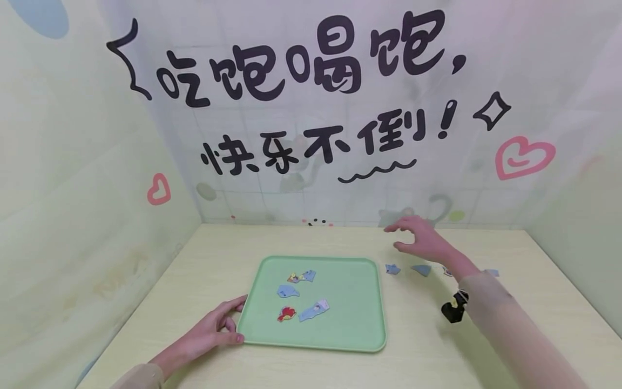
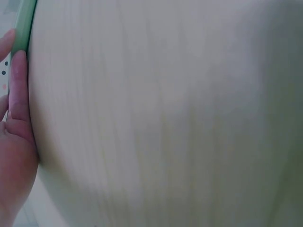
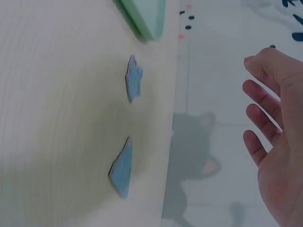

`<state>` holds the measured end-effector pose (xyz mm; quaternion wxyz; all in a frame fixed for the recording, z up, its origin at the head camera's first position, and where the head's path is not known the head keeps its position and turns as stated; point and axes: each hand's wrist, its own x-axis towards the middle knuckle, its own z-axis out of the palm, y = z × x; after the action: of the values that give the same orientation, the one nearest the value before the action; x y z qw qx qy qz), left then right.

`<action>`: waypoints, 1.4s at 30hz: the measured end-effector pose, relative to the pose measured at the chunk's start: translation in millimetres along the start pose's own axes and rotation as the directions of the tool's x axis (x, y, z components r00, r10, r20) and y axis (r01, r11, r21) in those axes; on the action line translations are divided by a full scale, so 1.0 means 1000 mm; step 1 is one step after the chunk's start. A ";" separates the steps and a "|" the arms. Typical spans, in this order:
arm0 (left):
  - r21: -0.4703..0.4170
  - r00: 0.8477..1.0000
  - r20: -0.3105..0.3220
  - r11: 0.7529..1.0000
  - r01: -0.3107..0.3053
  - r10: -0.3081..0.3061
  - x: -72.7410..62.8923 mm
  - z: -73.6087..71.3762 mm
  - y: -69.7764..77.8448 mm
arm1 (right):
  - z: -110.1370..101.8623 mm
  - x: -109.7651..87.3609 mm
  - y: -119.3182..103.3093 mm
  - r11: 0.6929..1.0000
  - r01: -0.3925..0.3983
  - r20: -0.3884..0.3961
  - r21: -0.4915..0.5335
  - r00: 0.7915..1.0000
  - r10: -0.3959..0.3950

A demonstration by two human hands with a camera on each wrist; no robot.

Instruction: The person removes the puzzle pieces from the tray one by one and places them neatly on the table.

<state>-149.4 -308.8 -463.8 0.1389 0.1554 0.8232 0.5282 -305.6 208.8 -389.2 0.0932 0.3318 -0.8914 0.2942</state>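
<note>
On the table lies a pale green tray [image 1: 350, 319]. Its left edge is touched by my left hand [image 1: 214, 330], thumb by the near corner and the other fingers farther along the side. Irregular flat picture pieces are on the tray: a red-and-yellow one [image 1: 287, 313], a long light blue one [image 1: 313, 310], a blue one [image 1: 288, 291] and a blue-and-yellow pair [image 1: 302, 276]. My right hand [image 1: 421, 240] hovers with loosely bent fingers and nothing in them. Below it on the table are a small blue piece [image 3: 134, 79] and a blue triangular piece [image 3: 121, 169].
Farther right in the same row, partly behind the right forearm, are another piece [image 1: 447, 271] and a light blue piece [image 1: 492, 272]. A printed cloth wall [image 1: 291, 200] stands at the table's back edge, with side walls left and right.
</note>
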 end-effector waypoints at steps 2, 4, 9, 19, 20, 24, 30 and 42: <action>0.002 1.000 0.000 1.000 -0.002 0.002 0.000 0.000 -0.001 | 0.008 0.009 -0.012 0.999 0.030 0.005 0.011 1.000 -0.030; 0.003 1.000 0.000 1.000 -0.005 0.005 0.000 0.001 -0.001 | 0.014 0.017 -0.024 0.998 0.053 0.015 0.031 0.998 -0.053; 0.008 1.000 -0.001 1.000 -0.007 0.007 0.000 0.001 -0.001 | 0.031 0.033 -0.048 0.995 0.082 0.048 0.062 0.995 -0.085; 0.011 1.000 -0.008 1.000 0.008 -0.008 0.001 0.000 0.000 | 0.066 0.051 -0.081 0.981 0.153 0.151 0.120 0.974 -0.170; 0.006 1.000 -0.007 1.000 0.008 -0.008 0.001 0.000 -0.001 | 0.070 0.051 -0.084 0.980 0.158 0.161 0.124 0.971 -0.177; -0.001 1.000 -0.001 1.000 0.000 0.000 0.001 0.000 -0.001 | 0.085 0.052 -0.093 0.977 0.163 0.211 0.140 0.959 -0.190; 0.001 1.000 -0.004 1.000 0.011 -0.011 0.001 0.000 0.000 | 0.099 0.049 -0.104 0.973 0.182 0.281 0.143 0.935 -0.217; 0.011 1.000 -0.008 1.000 0.020 -0.020 0.001 -0.001 0.000 | 0.116 0.042 -0.115 0.981 0.178 0.443 0.079 0.875 -0.194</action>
<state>-150.8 -309.1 -463.3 0.1402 0.1457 0.8281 0.5228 -259.9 49.2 -414.8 -0.0929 0.4763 -0.8475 0.2153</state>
